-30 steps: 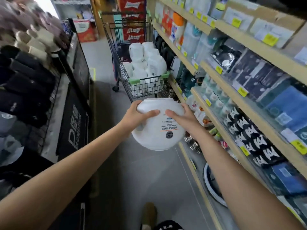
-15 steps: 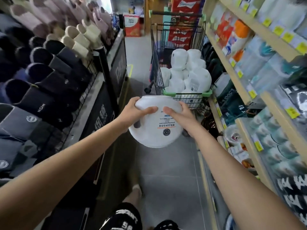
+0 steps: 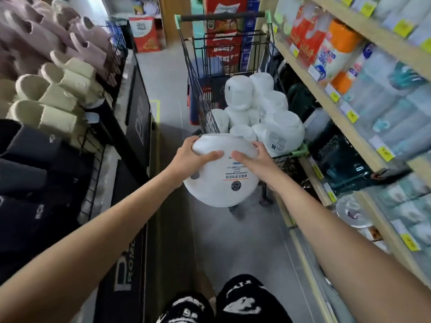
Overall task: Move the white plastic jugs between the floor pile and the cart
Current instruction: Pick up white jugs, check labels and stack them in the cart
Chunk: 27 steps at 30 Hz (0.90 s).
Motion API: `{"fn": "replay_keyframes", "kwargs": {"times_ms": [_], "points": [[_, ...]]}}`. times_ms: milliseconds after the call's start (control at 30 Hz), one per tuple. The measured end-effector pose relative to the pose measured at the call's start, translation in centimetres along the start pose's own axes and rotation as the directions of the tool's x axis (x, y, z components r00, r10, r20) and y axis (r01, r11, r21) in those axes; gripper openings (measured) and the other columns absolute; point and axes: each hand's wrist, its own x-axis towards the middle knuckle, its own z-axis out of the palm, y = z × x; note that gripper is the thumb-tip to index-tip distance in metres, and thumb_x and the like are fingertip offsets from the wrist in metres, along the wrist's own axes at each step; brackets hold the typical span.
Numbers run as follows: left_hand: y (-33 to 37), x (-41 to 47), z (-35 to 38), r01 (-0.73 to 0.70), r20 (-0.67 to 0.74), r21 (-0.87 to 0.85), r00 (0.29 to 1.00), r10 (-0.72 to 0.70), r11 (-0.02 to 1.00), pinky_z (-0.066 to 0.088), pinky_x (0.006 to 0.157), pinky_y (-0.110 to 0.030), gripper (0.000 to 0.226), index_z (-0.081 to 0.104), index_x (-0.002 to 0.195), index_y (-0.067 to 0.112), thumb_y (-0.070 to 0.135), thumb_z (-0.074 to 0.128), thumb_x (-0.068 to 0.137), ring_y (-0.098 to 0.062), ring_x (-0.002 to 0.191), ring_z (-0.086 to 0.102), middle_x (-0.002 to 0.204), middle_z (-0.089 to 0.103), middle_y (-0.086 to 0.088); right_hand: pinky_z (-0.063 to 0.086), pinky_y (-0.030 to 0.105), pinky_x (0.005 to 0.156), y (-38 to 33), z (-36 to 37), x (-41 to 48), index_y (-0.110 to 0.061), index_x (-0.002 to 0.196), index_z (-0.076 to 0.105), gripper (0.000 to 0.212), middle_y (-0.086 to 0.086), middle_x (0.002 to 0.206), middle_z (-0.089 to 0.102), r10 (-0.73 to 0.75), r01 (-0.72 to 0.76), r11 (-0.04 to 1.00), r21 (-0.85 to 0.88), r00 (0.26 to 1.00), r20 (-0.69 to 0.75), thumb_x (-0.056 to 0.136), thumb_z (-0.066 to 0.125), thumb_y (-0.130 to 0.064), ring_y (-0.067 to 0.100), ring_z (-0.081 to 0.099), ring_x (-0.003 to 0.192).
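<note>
I hold one white plastic jug (image 3: 221,183) in front of me with both hands, its label facing me upside down. My left hand (image 3: 193,155) grips its upper left side and my right hand (image 3: 256,157) grips its upper right side. The jug hangs just short of the near end of a black wire shopping cart (image 3: 198,89) with green corners. Several white jugs (image 3: 261,113) are piled inside the cart, heaped above its rim. No floor pile of jugs shows in this view.
A wooden shelf unit (image 3: 345,117) full of packaged goods runs along the right, close to the cart. On the left stands a black display (image 3: 137,117) with slippers (image 3: 58,85) racked above it. The grey aisle floor (image 3: 163,75) runs past the cart's left side to red boxes (image 3: 144,33).
I have walked up the aisle with the jug held in both hands. The cart has come from a few steps away to right beyond the jug.
</note>
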Motion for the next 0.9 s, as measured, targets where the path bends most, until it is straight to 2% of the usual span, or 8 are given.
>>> {"fn": "replay_keyframes", "kwargs": {"times_ms": [100,200,333,433,500,567,800,900], "points": [[1.2,4.8,-1.2,-0.032,0.069,0.05,0.997,0.029,0.998,0.052,0.055,-0.014,0.084,0.032,0.141,0.024,0.042,0.078,0.074,-0.009,0.097,0.058,0.123,0.053,0.002,0.048,0.036,0.094,-0.5,-0.1,3.5,-0.027,0.143,0.029,0.098,-0.001,0.135,0.047,0.06,-0.061,0.998,-0.029,0.998,-0.015,0.065,0.078,-0.058,0.019,0.054,0.116],[2.4,9.2,-1.8,-0.063,0.159,0.162,0.987,0.037,0.985,0.059,0.075,-0.035,0.099,0.034,0.138,0.032,0.061,0.081,0.056,-0.02,0.108,0.058,0.126,0.052,-0.001,0.046,0.046,0.103,-1.0,-0.8,6.5,-0.033,0.151,0.019,0.125,-0.003,0.144,0.044,0.091,-0.09,0.996,-0.02,0.995,0.031,0.048,0.081,-0.068,0.02,0.051,0.124],[4.2,15.6,-2.1,-0.19,0.284,0.328,0.954,0.095,0.925,0.05,0.096,-0.048,0.109,0.033,0.136,0.037,0.072,0.078,0.044,-0.022,0.115,0.054,0.127,0.048,0.001,0.043,0.045,0.105,-0.3,-1.4,11.0,-0.029,0.155,0.009,0.113,-0.007,0.143,0.038,0.12,-0.122,0.991,0.051,0.992,0.04,0.07,0.083,-0.04,0.017,0.045,0.128],[5.8,20.8,-1.9,-0.346,0.399,0.461,0.903,0.157,0.817,0.037,0.108,-0.046,0.103,0.031,0.142,0.033,0.063,0.079,0.057,-0.025,0.126,0.04,0.131,0.038,-0.002,0.055,0.038,0.087,-0.2,-1.6,14.7,-0.029,0.152,0.014,0.111,-0.004,0.141,0.043,0.146,-0.151,0.982,0.115,0.988,0.052,0.067,0.087,-0.031,0.018,0.049,0.121],[7.0,24.4,-1.7,-0.439,0.467,0.508,0.863,0.191,0.741,0.031,0.111,-0.045,0.098,0.029,0.145,0.031,0.055,0.08,0.065,-0.025,0.129,0.033,0.133,0.036,-0.004,0.056,0.034,0.071,-0.1,-1.8,17.3,-0.031,0.149,0.015,0.105,-0.006,0.133,0.045,0.188,-0.191,0.973,0.126,0.981,0.04,0.07,0.084,-0.025,0.019,0.051,0.117],[8.2,28.0,-1.4,-0.505,0.531,0.541,0.825,0.193,0.672,0.031,0.111,-0.045,0.098,0.027,0.144,0.033,0.056,0.08,0.064,-0.025,0.129,0.032,0.136,0.036,-0.004,0.054,0.03,0.065,-0.2,-1.9,19.7,-0.032,0.148,0.013,0.103,-0.007,0.13,0.045,0.212,-0.211,0.968,0.135,0.977,0.005,0.073,0.083,-0.023,0.019,0.051,0.116],[10.6,38.1,0.2,-0.682,0.705,0.572,0.693,0.152,0.455,0.033,0.108,-0.039,0.111,0.018,0.147,0.027,0.055,0.083,0.061,-0.026,0.126,0.037,0.139,0.034,-0.008,0.038,0.03,0.096,0.4,-2.0,27.0,-0.034,0.15,0.001,0.124,-0.001,0.145,0.028,0.221,-0.199,0.971,0.135,0.958,-0.183,0.063,0.09,-0.026,0.016,0.035,0.13],[10.8,41.2,1.1,-0.716,0.744,0.566,0.657,0.12,0.408,0.037,0.106,-0.045,0.116,0.013,0.148,0.027,0.054,0.083,0.06,-0.03,0.127,0.039,0.142,0.031,-0.01,0.03,0.028,0.098,0.2,-2.1,28.7,-0.034,0.151,0.0,0.127,-0.002,0.142,0.02,0.242,-0.226,0.97,0.087,0.932,-0.27,0.062,0.09,-0.027,0.014,0.028,0.129]]}}
